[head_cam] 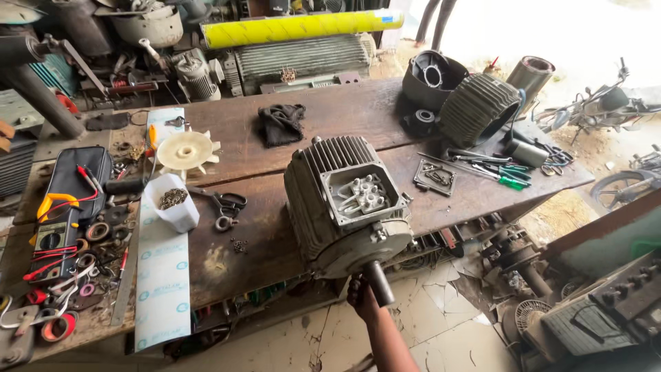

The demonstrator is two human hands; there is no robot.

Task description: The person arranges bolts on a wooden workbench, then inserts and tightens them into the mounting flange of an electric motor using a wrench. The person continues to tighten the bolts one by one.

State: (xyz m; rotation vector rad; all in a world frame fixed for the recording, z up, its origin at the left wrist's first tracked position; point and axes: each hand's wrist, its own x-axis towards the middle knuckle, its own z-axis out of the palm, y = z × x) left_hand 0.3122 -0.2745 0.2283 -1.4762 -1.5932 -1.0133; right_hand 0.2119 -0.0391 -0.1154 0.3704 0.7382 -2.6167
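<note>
A hand (359, 293), seemingly the right, reaches up from below, fingers (355, 284) curled against the motor shaft (379, 282). The grey finned electric motor (344, 200) sits at the wooden bench (261, 234) edge, terminal box open upward. The other hand is unseen.

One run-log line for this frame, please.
hand: under the electric motor's front end beside the shaft | motor: on wooden workbench, terminal box open | other hand: not in view
</note>
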